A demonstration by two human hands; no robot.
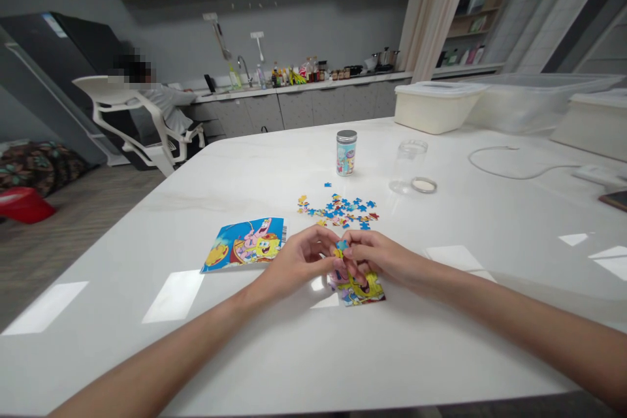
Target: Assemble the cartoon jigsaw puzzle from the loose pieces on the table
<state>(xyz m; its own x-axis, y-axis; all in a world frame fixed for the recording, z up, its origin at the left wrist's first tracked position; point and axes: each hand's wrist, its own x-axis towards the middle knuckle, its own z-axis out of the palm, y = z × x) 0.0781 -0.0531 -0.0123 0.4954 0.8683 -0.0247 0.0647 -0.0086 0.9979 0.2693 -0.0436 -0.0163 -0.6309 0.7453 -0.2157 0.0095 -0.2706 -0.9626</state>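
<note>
Between my fingertips are small jigsaw puzzle pieces [341, 245], blue and yellow, held up above the table. My left hand [308, 255] pinches them from the left, its fingers curled and the thumb below. From the other side my right hand [377, 253] grips the blue part with thumb and forefinger. Whether the pieces are joined is too small to tell. Just beneath the hands lies a joined puzzle section [365, 290] with a yellow cartoon face, partly hidden by my fingers. Beyond them, loose puzzle pieces [343, 209] lie scattered. A picture sheet [249, 243] rests left of my left hand.
A printed jar [346, 153] with a metal lid stands behind the loose pieces. Right of it are a clear jar [409, 166] and a round lid [424, 185]. Plastic bins [435, 108] and a white cable [499, 170] lie farther right. A person sits in a white chair [161, 137] at back left.
</note>
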